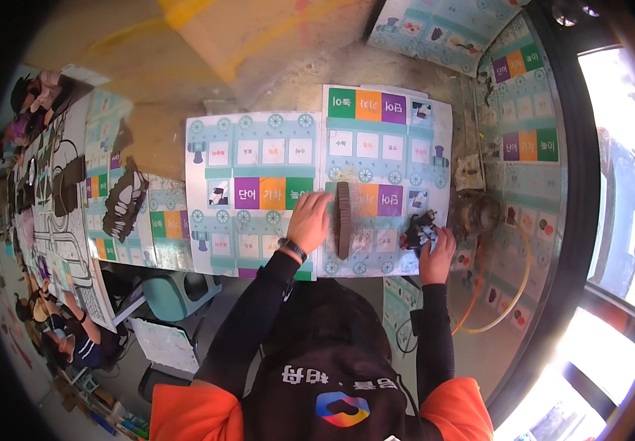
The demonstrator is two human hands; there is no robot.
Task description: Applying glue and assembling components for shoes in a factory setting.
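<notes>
A long brown strip with a ridged edge, like a stack of thin pieces, lies upright in the picture on printed sheets. My left hand rests just left of this strip, palm down, fingers stretched forward and nothing visible in them. Near the table's right end, my right hand has thumb and fingers closed at a small black object with pale blue parts. Its kind is too unclear to name. Both hands lie over the white and teal printed sheets that cover the tabletop.
A dark ridged piece lies on the table further left. Right of my right hand are a rounded dark machine part and a yellow hose. A teal chair stands below the table's left part. Other people sit at far left.
</notes>
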